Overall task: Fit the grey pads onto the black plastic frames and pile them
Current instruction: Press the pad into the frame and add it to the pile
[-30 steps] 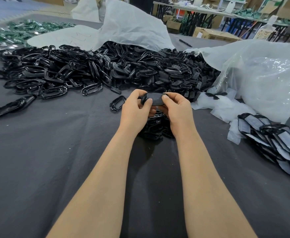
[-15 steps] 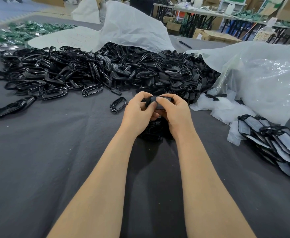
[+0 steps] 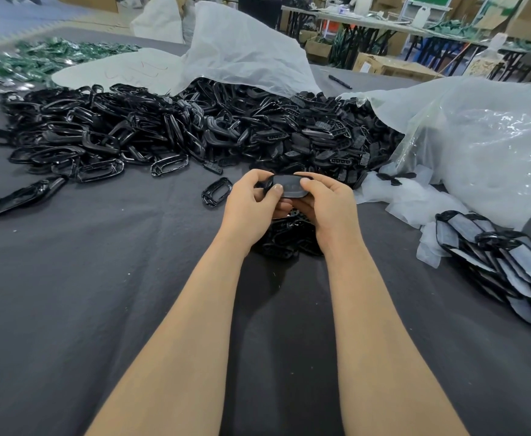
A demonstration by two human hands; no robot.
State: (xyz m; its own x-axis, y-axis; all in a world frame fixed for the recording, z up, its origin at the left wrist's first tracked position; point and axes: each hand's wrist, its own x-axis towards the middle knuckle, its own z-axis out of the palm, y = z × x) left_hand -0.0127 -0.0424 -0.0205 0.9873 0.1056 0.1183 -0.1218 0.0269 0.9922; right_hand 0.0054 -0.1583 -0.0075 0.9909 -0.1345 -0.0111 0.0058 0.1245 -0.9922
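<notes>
Right, handling a black frame (image 3: 289, 178) with what looks like a grey pad (image 3: 289, 189) across its face: probably light, stiff and a bit slippery at the glossy rim, soft and thin in the pad, so best taken by the two ends and pressed along the edges. Held just above the table (image 3: 100, 278), over a small pile of frames (image 3: 284, 242), pinched between left hand (image 3: 251, 204) and right hand (image 3: 328, 207), fingers (image 3: 257, 178) curled narrow round each end, thumbs on top of the face. Farther out, well apart from the big heap of loose frames (image 3: 179, 127) behind and the stack of finished ones (image 3: 503, 259) off right.
</notes>
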